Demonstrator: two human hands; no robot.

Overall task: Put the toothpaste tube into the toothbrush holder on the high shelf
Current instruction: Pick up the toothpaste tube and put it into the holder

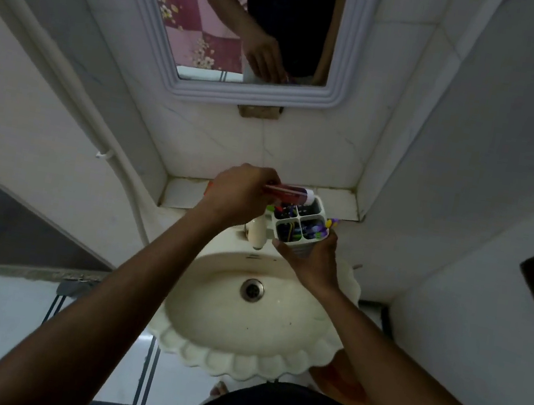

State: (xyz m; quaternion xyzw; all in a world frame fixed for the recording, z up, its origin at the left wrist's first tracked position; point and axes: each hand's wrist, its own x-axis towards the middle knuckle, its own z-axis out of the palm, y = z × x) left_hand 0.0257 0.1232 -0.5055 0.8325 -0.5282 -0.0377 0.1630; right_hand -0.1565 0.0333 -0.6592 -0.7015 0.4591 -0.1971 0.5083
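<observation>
Ok, left hand [237, 194] is pinched on the crimped end of the toothpaste tube [289, 194], fingers closed on it, tube lying roughly horizontal w/ the white cap end pointing right, over the back of the toothbrush holder [300, 223]. Cap sits just above the rear compartments, not in yet. Right hand [311, 257] cups the holder from below and the near side, fingers wrapped on its wall, thumb side hidden so exact grip is unclear. Holder is white, 4 compartments, tilted toward the camera (prob to open the slots to view and steady it while loading). Brushes w/ coloured handles fill the 2 near slots; rear ones look less crowded, so that's the likely target.

Holder is lifted off the tiled shelf [338, 201], held over the tap [257, 232] and the sink [254, 349] rim. Mirror [224, 15] above reflects an arm and hand.

Next, my read: tip tube cap-down, drop into a rear slot, then set holder back on the shelf. Risk: tube snags the divider or tips out.
</observation>
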